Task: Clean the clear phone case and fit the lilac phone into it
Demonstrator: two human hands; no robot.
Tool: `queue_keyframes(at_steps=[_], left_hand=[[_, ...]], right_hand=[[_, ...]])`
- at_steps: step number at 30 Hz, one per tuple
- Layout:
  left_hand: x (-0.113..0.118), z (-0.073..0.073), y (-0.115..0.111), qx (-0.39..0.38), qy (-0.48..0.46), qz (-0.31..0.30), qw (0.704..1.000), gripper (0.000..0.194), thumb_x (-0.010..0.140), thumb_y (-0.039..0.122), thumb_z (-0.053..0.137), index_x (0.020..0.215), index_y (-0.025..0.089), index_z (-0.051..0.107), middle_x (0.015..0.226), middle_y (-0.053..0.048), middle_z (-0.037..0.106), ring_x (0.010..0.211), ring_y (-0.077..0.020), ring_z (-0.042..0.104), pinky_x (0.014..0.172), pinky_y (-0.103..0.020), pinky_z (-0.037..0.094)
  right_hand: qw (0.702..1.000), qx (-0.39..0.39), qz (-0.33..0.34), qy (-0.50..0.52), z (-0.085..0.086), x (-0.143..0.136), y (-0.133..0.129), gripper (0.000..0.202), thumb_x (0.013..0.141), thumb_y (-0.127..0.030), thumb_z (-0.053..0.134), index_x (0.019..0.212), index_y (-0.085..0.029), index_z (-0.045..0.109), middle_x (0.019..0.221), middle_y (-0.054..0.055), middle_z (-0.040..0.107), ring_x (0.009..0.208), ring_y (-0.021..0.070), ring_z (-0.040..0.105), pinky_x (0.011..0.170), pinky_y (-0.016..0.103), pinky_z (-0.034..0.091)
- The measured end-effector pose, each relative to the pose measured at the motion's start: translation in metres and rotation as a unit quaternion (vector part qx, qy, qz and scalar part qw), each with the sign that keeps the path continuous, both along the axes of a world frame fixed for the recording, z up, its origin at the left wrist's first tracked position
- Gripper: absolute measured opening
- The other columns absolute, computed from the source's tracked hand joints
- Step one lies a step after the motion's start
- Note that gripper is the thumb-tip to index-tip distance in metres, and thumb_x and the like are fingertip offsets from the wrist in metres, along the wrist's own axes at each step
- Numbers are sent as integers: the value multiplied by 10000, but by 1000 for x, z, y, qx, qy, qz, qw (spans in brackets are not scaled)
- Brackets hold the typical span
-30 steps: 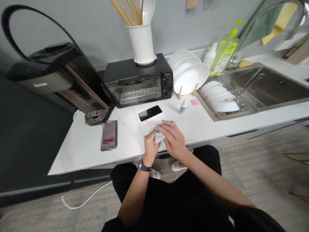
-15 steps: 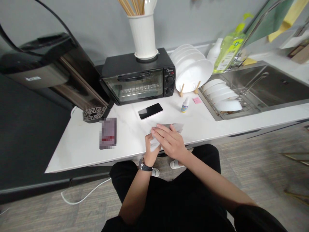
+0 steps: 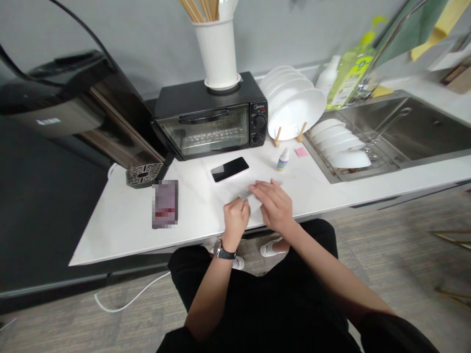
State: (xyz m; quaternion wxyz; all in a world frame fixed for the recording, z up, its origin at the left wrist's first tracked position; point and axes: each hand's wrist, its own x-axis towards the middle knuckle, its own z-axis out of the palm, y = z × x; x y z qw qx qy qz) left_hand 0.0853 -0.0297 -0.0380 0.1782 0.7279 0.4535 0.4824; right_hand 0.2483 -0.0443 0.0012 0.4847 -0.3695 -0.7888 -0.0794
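A thin white tissue (image 3: 253,202) stretches between my two hands above the front edge of the counter. My left hand (image 3: 236,219), with a dark-strapped watch at its wrist, is curled into a fist around one end of it. On the other side my right hand (image 3: 276,205) holds the tissue with its fingers together, and a corner shows beyond the fingertips. A phone (image 3: 230,169) with a dark screen lies flat behind my hands. Just past my right hand stands a small white spray bottle (image 3: 283,160) with a coloured label.
A black toaster oven (image 3: 211,117) bears a white utensil pot (image 3: 217,51). White plates (image 3: 294,113) stand in a rack to its right, near a pink sticky note (image 3: 300,152) and the sink (image 3: 423,147). A black dispenser (image 3: 121,113) and a pixelated flat item (image 3: 165,203) are on the left.
My hands have moved apart, the right one rightward and the left one closing from a partly hidden grip into a fist. The tissue is now bunched and drawn out between them.
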Motion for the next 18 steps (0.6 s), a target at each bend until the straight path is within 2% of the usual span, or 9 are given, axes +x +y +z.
queue_keyframes(at_steps=[3, 5, 7, 9, 13, 15, 18], left_hand=[[2, 3, 0, 15, -9, 9, 1000, 279, 1081, 235, 501, 913, 208, 722, 856, -83, 797, 746, -203, 767, 717, -323, 599], [1, 3, 1, 24, -8, 8, 1000, 281, 1063, 246, 532, 838, 216, 698, 760, -68, 759, 657, -198, 729, 655, -324, 579], [-2, 1, 1, 30, -3, 4, 1000, 302, 1031, 259, 578, 738, 229, 646, 651, -54, 695, 569, -196, 672, 576, -331, 539], [-5, 0, 2, 30, -1, 9, 1000, 309, 1012, 260, 598, 705, 234, 619, 608, -44, 660, 533, -191, 639, 546, -333, 521], [-5, 2, 4, 18, -5, 24, 1000, 267, 1043, 233, 536, 818, 222, 680, 674, -27, 702, 608, -179, 677, 630, -312, 570], [-2, 3, 5, 7, 0, 13, 1000, 258, 1047, 223, 516, 870, 210, 703, 737, -40, 734, 668, -187, 707, 664, -318, 584], [-1, 2, 5, -18, 12, -24, 999, 293, 1035, 222, 529, 789, 196, 684, 716, -67, 716, 658, -206, 705, 641, -340, 571]], right_hand=[[997, -40, -30, 58, 0, 3, 1, 541, 1067, -144, 434, 1591, -247, 519, 1321, 100, 774, 1409, 295, 639, 1232, 558, 481], [997, -45, -28, 59, 1, -4, -4, 548, 1072, -154, 429, 1605, -254, 505, 1352, 95, 762, 1427, 297, 622, 1267, 578, 438], [999, -35, -15, 39, 2, -11, -7, 575, 1073, -144, 431, 1635, -259, 473, 1390, 86, 752, 1417, 280, 632, 1315, 571, 371], [1000, -22, -2, 12, 2, -12, -5, 597, 1072, -118, 440, 1647, -275, 463, 1389, 70, 758, 1388, 252, 656, 1325, 539, 362], [999, -30, -14, 17, 2, -3, 5, 564, 1076, -107, 446, 1615, -260, 513, 1346, 89, 772, 1345, 253, 677, 1231, 500, 484], [998, -37, -33, 41, 1, -5, 3, 545, 1080, -117, 443, 1600, -254, 530, 1328, 92, 777, 1346, 269, 673, 1238, 521, 471], [998, -26, -43, 39, -1, -15, -3, 553, 1081, -112, 432, 1598, -281, 533, 1313, 61, 788, 1286, 246, 709, 1290, 508, 402]])
